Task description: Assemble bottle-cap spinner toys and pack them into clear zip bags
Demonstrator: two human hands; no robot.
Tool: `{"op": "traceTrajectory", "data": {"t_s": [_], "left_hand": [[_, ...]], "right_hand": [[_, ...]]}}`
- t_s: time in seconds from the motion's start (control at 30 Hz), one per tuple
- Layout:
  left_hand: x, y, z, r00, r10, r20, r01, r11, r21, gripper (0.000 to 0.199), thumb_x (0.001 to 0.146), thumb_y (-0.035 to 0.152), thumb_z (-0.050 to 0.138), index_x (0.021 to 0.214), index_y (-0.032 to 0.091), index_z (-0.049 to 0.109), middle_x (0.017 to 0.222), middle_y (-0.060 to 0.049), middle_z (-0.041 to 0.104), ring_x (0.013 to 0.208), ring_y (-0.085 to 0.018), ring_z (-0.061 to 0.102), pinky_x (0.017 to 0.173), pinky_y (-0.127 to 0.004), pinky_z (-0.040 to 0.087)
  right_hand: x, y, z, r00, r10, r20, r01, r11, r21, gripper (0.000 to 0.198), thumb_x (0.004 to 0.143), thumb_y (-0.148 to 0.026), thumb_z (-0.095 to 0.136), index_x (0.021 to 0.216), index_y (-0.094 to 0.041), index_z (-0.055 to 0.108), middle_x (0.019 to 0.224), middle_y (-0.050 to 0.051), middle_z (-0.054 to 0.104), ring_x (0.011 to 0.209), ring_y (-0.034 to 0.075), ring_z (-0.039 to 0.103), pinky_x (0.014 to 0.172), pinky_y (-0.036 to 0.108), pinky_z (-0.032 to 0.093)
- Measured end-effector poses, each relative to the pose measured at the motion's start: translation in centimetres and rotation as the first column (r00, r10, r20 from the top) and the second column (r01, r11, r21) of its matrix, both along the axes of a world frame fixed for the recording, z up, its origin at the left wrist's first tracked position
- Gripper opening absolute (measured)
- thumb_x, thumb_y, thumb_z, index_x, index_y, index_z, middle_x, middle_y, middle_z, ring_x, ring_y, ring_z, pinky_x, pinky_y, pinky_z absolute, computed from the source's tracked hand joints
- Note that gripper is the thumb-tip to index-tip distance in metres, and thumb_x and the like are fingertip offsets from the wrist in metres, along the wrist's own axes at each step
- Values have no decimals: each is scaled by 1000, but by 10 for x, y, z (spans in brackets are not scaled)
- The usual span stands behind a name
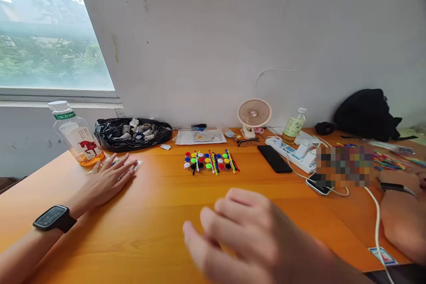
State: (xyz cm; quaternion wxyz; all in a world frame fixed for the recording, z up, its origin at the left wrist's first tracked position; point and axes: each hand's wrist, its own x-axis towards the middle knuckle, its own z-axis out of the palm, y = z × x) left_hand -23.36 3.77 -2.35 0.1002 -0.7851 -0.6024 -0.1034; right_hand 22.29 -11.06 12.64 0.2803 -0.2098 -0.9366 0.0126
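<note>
My left hand lies flat at the left of the table, its fingers spread over a clear plastic bag with small pieces in it. A black watch is on that wrist. Close to the camera, my right hand hovers above the front of the table, slightly blurred. Its fingers are loosely bent and apart, and I see nothing in them; the thumb and palm are hidden. Beyond it, rows of colored round discs lie with several thin colored plastic sticks across them.
A large tea bottle stands beside my left hand, near a black plastic bag. Toward the back are a fan, glasses, a phone, a power strip and a smaller bottle. Another person's arm rests at right.
</note>
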Motion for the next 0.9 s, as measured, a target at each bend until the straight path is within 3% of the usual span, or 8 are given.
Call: {"op": "traceTrajectory", "data": {"t_s": [0.1,0.23,0.33,0.4,0.53,0.7,0.9], "left_hand": [[11,-5,4,1000,-11,23,9,996,92,58,105,56,42,159,36,46,170,-7,34,158,-50,18,118,-75,25],[40,-16,15,990,-124,62,113,979,167,60,106,54,41,161,31,41,171,-5,33,159,-45,16,123,-70,25],[67,-24,20,969,-229,92,219,970,105,63,105,53,46,164,31,36,170,-4,34,159,-40,24,124,-63,31],[87,-27,21,946,-304,116,299,952,60,63,105,50,48,164,31,36,169,-5,37,157,-37,31,124,-59,35],[125,-19,19,890,-416,188,424,906,-6,61,107,47,46,164,29,35,166,-7,43,152,-33,41,124,-53,38],[166,14,21,826,-442,350,474,881,-5,60,109,46,42,164,25,32,167,-12,39,153,-28,40,126,-48,36],[191,48,17,788,-459,410,507,862,-10,63,104,53,51,159,23,43,165,-15,42,152,-33,41,124,-51,37]], "right_hand": [[6,76,-13,980,-163,114,155,985,78,27,100,-19,49,113,-22,72,93,8,72,85,23,64,76,39,48],[45,173,-60,887,-461,5,461,885,-64,23,100,-15,48,105,-17,71,102,11,73,98,24,65,88,37,49],[71,209,-92,833,-552,-28,543,827,-144,25,102,-19,47,109,-16,71,108,12,73,106,25,64,94,39,49],[77,215,-105,833,-551,-46,537,826,-173,25,103,-22,48,114,-16,69,112,13,72,110,26,63,98,41,49],[61,204,-110,883,-466,-55,455,880,-138,24,103,-24,52,121,-15,66,119,14,70,116,27,60,103,44,48],[23,174,-109,943,-334,1,333,941,-63,24,102,-20,57,124,-17,65,120,11,70,115,25,58,103,41,47],[-12,150,-115,928,-324,187,306,945,120,14,98,-22,62,111,-18,66,111,10,70,110,27,58,97,42,42]]}}
